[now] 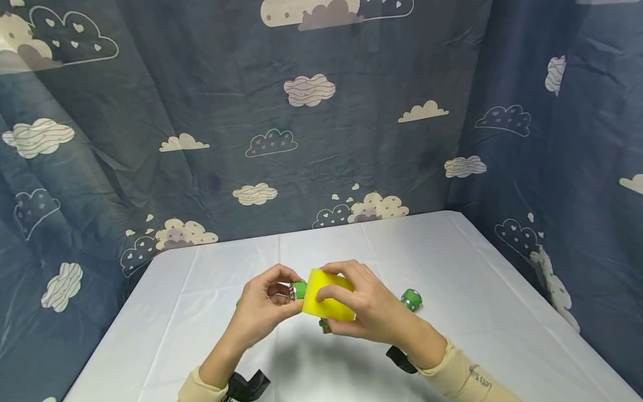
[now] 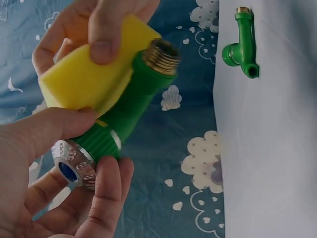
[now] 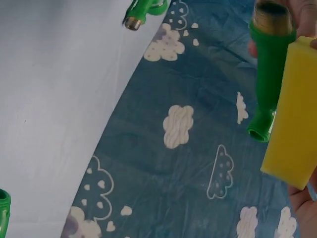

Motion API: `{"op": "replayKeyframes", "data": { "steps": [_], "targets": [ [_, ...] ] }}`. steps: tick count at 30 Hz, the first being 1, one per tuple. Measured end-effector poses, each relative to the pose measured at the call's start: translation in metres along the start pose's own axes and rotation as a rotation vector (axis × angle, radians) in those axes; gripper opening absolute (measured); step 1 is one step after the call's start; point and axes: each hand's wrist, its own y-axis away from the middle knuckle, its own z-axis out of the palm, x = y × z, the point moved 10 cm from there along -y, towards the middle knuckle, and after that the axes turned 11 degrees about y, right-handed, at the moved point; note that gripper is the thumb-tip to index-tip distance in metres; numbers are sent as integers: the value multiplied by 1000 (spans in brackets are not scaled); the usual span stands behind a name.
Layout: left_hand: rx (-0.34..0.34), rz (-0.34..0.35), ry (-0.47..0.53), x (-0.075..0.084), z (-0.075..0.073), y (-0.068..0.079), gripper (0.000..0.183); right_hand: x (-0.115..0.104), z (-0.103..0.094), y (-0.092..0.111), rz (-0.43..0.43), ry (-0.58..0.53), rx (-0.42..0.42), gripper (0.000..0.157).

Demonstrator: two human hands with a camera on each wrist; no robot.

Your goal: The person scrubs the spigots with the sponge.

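Note:
My left hand (image 1: 261, 304) pinches a green plastic tap (image 2: 136, 99) by its ribbed collar, beside a chrome ring with a blue inside. The tap's brass threaded end slants away from that hand in the left wrist view. A yellow sponge (image 1: 313, 296) lies along the tap's body, gripped by my right hand (image 1: 374, 304) between thumb and fingers. From the right wrist, the tap (image 3: 271, 69) shows its spout and thread beside the sponge (image 3: 292, 114). Both hands are close together above the table, and the sponge hides much of the tap in the head view.
A second green tap (image 1: 412, 300) lies on the white-covered table (image 1: 502, 312) behind my right forearm. Another green tap (image 3: 142, 10) appears at the top of the right wrist view. A dark curtain (image 1: 226, 111) with cloud prints rises behind and beside the table.

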Motion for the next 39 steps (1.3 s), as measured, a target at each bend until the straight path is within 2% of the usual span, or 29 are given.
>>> {"op": "replayKeyframes", "data": {
  "steps": [3, 7, 14, 16, 18, 23, 26, 34, 37, 39],
  "targets": [
    [-23, 39, -41, 11, 2, 2, 35, -2, -2, 1, -30, 27, 17, 46],
    [-31, 77, -58, 21, 1, 5, 34, 4, -4, 1, -10, 54, 38, 46],
    [-62, 84, -13, 23, 0, 7, 35, 35, -11, 5, 182, 88, 73, 43],
    [-57, 81, -15, 23, -2, 7, 36, 38, -14, 6, 204, 69, 90, 44],
    [-43, 89, -16, 23, -5, 7, 37, 34, -16, 4, 182, 35, 94, 46],
    [-9, 121, -10, 28, -13, 8, 38, 6, -13, -2, 25, -33, 52, 48],
    [-21, 124, -11, 30, -13, 10, 38, 2, -8, -2, 4, -20, 28, 48],
    [-108, 139, 1, 34, -4, 14, 37, 40, -7, 8, 205, 54, 38, 44],
    [-106, 146, -2, 34, -5, 14, 38, 48, -11, 9, 261, 55, 60, 43],
    [-81, 141, -12, 33, -8, 13, 38, 48, -14, 8, 268, 23, 73, 45]
  ]
}}
